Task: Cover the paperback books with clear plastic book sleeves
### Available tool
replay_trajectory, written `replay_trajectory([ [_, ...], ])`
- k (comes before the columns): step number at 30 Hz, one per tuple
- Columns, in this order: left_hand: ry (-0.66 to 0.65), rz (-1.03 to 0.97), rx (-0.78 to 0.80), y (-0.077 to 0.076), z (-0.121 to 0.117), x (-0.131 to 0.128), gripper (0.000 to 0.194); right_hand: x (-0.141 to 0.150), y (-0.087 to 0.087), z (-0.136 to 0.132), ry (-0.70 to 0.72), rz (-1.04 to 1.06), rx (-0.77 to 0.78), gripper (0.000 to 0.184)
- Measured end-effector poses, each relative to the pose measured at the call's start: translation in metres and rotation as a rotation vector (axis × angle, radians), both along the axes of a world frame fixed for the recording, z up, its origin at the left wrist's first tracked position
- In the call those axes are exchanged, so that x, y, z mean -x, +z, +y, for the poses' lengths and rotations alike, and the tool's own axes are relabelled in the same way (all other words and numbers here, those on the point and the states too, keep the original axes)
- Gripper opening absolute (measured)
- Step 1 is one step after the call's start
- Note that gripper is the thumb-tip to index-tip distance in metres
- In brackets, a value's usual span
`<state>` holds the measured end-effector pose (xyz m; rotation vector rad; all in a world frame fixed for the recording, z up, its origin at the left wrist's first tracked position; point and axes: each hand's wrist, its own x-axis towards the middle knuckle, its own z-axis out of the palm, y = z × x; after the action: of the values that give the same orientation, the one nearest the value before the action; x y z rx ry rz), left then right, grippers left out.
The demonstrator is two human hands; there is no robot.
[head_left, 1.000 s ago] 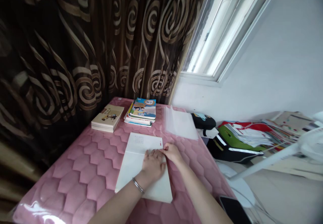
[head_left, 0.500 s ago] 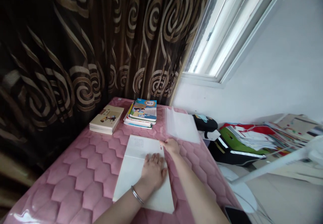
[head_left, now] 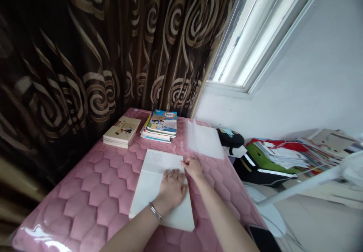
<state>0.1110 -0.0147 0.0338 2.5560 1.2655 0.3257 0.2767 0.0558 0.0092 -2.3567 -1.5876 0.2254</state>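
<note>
An opened book (head_left: 151, 191) with pale, nearly blank pages lies on a pink quilted surface (head_left: 104, 191). A crease runs across it, and a small block of print shows on its far part. Flat on the near page rests my left hand (head_left: 171, 187), fingers stretched forward, a silver bangle at the wrist. My right hand (head_left: 193, 167) is closed in a pinch at the book's far right edge. How much of the page or cover is between the fingertips is too small to make out.
Beyond the book stand a stack of beige books (head_left: 121, 131) and a stack of colourful textbooks (head_left: 161, 125). Clear plastic sleeves (head_left: 205, 140) lie at the back right. A phone (head_left: 263, 238), a white lamp (head_left: 303, 185) and a bag with papers (head_left: 263, 161) are on the right.
My right fingers have shifted slightly at the book's edge and now cover the small dark mark there. My left hand stays flat on the page. The view has moved a little.
</note>
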Motion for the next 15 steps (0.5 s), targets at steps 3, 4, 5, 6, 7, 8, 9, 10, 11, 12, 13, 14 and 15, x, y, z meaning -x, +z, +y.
replay_trajectory([
  [3,0.01,0.008,-0.007,-0.001,0.0,-0.001,0.053,-0.002,-0.003,-0.013,0.037,0.03,0.006,0.02],
  [4,0.013,0.011,-0.008,-0.001,0.0,-0.001,0.054,-0.003,-0.003,-0.017,0.047,0.041,0.009,0.019],
  [5,0.015,0.012,-0.008,-0.002,0.0,-0.001,0.054,-0.003,-0.004,-0.02,0.054,0.052,0.012,0.017],
  [6,0.016,0.013,-0.008,-0.002,0.001,-0.002,0.054,-0.004,-0.004,-0.022,0.058,0.062,0.014,0.017],
  [7,0.016,0.012,-0.006,-0.002,0.001,-0.002,0.054,-0.004,-0.004,-0.024,0.06,0.071,0.015,0.016],
  [8,0.016,0.012,-0.005,-0.002,0.001,-0.002,0.055,-0.004,-0.004,-0.024,0.061,0.079,0.017,0.016],
  [9,0.015,0.011,-0.005,-0.003,0.001,-0.002,0.055,-0.005,-0.004,-0.023,0.061,0.085,0.019,0.016],
  [10,0.013,0.01,-0.007,-0.003,0.001,-0.002,0.054,-0.006,-0.004,-0.022,0.059,0.089,0.022,0.017],
  [11,0.012,0.011,-0.01,-0.003,0.001,-0.002,0.054,-0.007,-0.004,-0.02,0.057,0.092,0.026,0.018],
  [12,0.01,0.013,-0.012,-0.003,0.001,-0.002,0.054,-0.007,-0.004,-0.018,0.054,0.093,0.031,0.02],
  [13,0.01,0.016,-0.013,-0.003,0.001,-0.002,0.054,-0.008,-0.003,-0.016,0.051,0.093,0.036,0.022],
  [14,0.01,0.019,-0.014,-0.003,0.0,-0.002,0.054,-0.009,-0.003,-0.013,0.047,0.091,0.042,0.024],
  [15,0.01,0.02,-0.014,-0.003,0.0,-0.002,0.054,-0.01,-0.002,-0.01,0.043,0.089,0.047,0.025],
])
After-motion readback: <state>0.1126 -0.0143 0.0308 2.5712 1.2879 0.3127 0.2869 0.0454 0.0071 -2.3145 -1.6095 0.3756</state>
